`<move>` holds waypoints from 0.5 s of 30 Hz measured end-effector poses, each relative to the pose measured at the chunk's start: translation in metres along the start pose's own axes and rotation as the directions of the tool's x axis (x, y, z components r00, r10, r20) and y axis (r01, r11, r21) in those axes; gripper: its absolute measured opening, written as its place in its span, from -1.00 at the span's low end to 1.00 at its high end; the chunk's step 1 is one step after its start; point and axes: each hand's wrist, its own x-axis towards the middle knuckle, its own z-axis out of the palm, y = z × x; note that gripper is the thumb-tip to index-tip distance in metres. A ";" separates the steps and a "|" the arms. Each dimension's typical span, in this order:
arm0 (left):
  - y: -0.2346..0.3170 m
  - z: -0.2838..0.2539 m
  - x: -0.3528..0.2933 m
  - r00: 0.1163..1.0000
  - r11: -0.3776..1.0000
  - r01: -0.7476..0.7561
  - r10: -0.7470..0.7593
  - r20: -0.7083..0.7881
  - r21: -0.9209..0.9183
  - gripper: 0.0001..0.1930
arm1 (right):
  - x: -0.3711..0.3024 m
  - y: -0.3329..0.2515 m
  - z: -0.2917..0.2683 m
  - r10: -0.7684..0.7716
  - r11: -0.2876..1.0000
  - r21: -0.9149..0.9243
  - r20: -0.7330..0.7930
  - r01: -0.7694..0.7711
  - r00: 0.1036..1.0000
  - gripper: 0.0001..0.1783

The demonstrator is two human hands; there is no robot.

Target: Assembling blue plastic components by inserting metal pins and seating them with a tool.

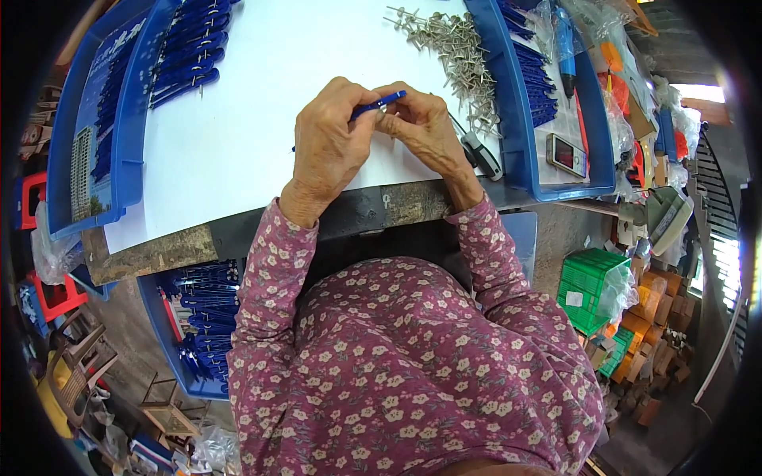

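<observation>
Worked over the tabletop (254,47), toward its near edge. Had left hand (333,131) and right hand (427,131) closed on a blue strip (393,99), pinching with the right beside its metal bit (383,109). Probably needed a steady strip, squared bit and even pressure.

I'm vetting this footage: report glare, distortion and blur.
Head view: white glare burns out among the slats at far right; head view: the table edge bows and the picture's rim falls to black; head view: left hand, right hand and the blue piece between them look fairly sharp, without obvious motion blur.
</observation>
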 end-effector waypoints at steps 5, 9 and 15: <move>-0.006 -0.003 -0.002 0.972 0.912 0.234 -0.221 0.075 -0.338 -0.88 | -0.006 -0.017 -0.005 0.085 0.989 0.109 0.098 -0.096 0.992 -0.73; -0.002 -0.013 0.004 0.921 0.848 0.386 -0.337 0.195 -0.363 -0.86 | -0.005 -0.030 -0.008 0.108 0.982 0.142 0.140 -0.127 0.984 -0.73; 0.005 -0.009 0.004 0.881 0.802 0.468 -0.389 0.270 -0.371 -0.84 | -0.008 -0.032 -0.011 -0.066 0.974 -0.215 0.050 0.075 0.997 -0.80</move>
